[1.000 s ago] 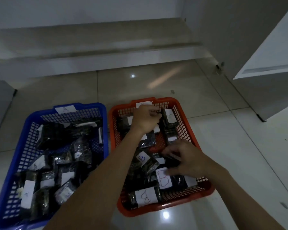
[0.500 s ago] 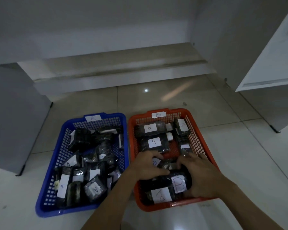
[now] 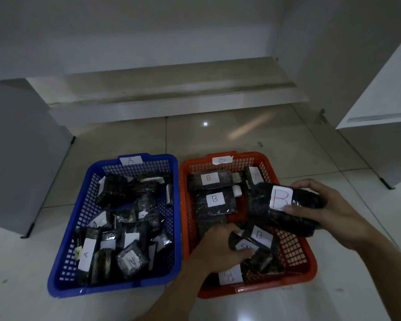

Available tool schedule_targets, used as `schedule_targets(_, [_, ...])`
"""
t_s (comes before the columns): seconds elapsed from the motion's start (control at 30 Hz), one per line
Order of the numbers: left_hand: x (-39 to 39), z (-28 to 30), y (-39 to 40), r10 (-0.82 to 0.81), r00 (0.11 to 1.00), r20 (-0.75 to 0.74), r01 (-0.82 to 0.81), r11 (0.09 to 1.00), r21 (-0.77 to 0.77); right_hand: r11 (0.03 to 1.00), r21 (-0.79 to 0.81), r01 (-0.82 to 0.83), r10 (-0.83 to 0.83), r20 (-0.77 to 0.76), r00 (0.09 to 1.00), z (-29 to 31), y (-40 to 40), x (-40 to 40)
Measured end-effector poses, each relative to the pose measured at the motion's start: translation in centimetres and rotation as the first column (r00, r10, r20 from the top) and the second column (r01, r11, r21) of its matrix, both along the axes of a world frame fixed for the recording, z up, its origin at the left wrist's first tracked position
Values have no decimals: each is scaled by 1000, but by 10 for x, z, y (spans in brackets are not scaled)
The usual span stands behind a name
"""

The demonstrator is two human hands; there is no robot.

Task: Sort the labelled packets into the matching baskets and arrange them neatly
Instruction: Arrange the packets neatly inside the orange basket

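Observation:
A blue basket (image 3: pixel 63 269) tagged A sits on the floor at the left, full of dark packets with white A labels. Beside it on the right is an orange basket (image 3: pixel 308 258) tagged B. My right hand (image 3: pixel 329 212) grips a large dark packet with a red B label (image 3: pixel 264 202), lifted over the orange basket's right side. My left hand (image 3: pixel 218 246) is low in the orange basket, holding a small dark packet with a blue B label (image 3: pixel 243 246). Two B packets (image 3: pixel 214 199) lie flat in a row at the basket's far left.
Both baskets rest on pale glossy floor tiles. A low step (image 3: pixel 171 98) runs along the wall behind them. A grey cabinet panel (image 3: pixel 21 158) stands at the left and a white cabinet door (image 3: pixel 384 98) hangs open at the right.
My right hand has lifted the big red-B packet up and to the right, out of the front of the orange basket. My left hand stayed low and now holds a small B packet.

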State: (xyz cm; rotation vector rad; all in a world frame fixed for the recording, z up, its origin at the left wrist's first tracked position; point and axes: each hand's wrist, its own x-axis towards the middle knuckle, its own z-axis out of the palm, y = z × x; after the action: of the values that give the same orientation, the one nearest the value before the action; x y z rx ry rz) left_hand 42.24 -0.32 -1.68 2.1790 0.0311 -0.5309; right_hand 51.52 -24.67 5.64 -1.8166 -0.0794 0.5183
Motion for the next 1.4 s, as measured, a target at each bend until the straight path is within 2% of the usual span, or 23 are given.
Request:
schedule_targets(0.07, [-2, -7, -5, 54, 997, 59, -66, 972, 223, 994, 50, 98, -96, -38, 995, -9, 5, -1])
schedule_targets(0.13, [-4, -9, -9, 167, 985, 38, -171, 931, 324, 988, 73, 139, -134, -81, 988, -17, 11, -3])
schedule_targets(0.2, [-6, -9, -11, 258, 966, -1, -245, 919, 309, 985, 84, 152, -143, -110, 984, -23, 15, -6])
schedule_targets(0.33, [-13, -4, -14, 297, 955, -17, -280, 918, 279, 973, 128, 190, -167, -167, 972, -32, 19, -12])
schedule_targets(0.43, [-19, 1, -15, 367, 930, 11, -362, 914, 183, 959, 165, 231, -198, -198, 960, -36, 20, -14])
schedule_targets(0.5, [-25, 4, -13, 369, 929, 11, -368, 922, 124, 951, 184, 250, -211, -210, 955, -37, 20, -14])
schedule_targets(0.7, [-35, 25, -3, 307, 949, 74, -315, 938, 144, 950, 189, 249, -208, -210, 955, -35, 20, -16])
schedule_targets(0.77, [-40, 35, 2, 334, 935, 123, -345, 935, 84, 956, 180, 231, -195, -198, 961, -35, 20, -18])
schedule_targets(0.83, [-44, 47, 9, 445, 887, 120, -435, 895, -104, 975, 131, 179, -157, -162, 974, -34, 19, -19])
schedule_targets(0.87, [-45, 52, 14, 525, 849, 64, -496, 832, -248, 986, 97, 137, -122, -142, 982, -33, 18, -20])
schedule_targets(0.93, [-47, 58, 21, 639, 761, -112, -598, 623, -504, 998, 48, 37, -29, -140, 990, -31, 16, -21])
schedule_targets(1.03, [-49, 61, 26, 672, 692, -264, -631, 384, -674, 988, 76, -135, 150, -233, 961, -28, 21, -24])
schedule_targets(1.1, [-51, 58, 27, 670, 681, -296, -624, 319, -714, 960, 10, -278, 273, -236, 933, -30, 28, -29])
schedule_targets(1.17, [-53, 54, 30, 663, 697, -273, -582, 302, -755, 924, -77, -375, 353, -213, 911, -34, 37, -34])
schedule_targets(1.27, [-55, 49, 35, 670, 737, -91, -461, 400, -792, 862, -220, -457, 444, -106, 890, -42, 47, -41])
schedule_targets(1.37, [-52, 45, 40, 621, 784, 6, -346, 445, -826, 830, -365, -421, 479, 82, 874, -43, 51, -40])
schedule_targets(1.4, [-51, 45, 41, 598, 801, 21, -314, 450, -836, 840, -371, -397, 473, 142, 870, -38, 54, -40])
